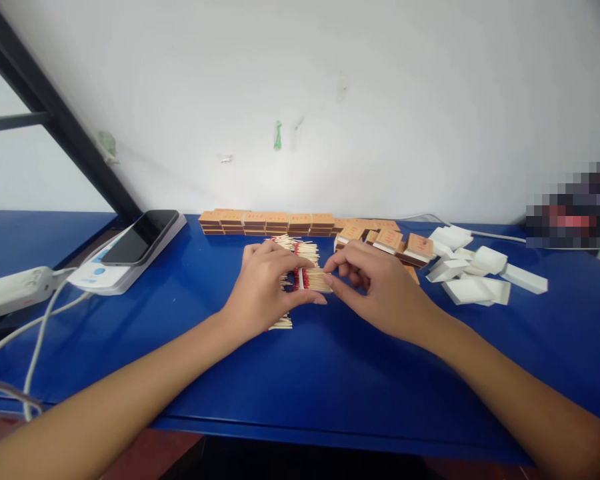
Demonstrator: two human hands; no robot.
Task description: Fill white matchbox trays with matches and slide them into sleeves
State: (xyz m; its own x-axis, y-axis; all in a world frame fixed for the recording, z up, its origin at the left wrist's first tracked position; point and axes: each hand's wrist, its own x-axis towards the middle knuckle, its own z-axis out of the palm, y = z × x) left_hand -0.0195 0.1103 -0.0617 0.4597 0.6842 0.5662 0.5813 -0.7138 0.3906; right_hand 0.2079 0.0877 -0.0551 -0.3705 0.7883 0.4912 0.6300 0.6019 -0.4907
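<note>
My left hand (263,283) curves its thumb and fingers around a small white matchbox tray (301,279) filled with red-tipped matches (318,280). The thumb runs along the tray's near side. From the right, my right hand (380,287) pinches at the pale ends of these matches with thumb and index finger, its other fingers curled in. Loose matches (306,250) lie in a pile just behind, and more matches (281,323) show below my left hand. My left palm and fingers hide part of the tray and of the pile.
Orange matchboxes (277,223) stand stacked along the wall. More matchboxes (387,240) lie loosely behind my right hand. White empty trays (473,283) are heaped at the right. A phone (143,237) rests on a white device at the left, near cables (45,327) and a power strip (17,290).
</note>
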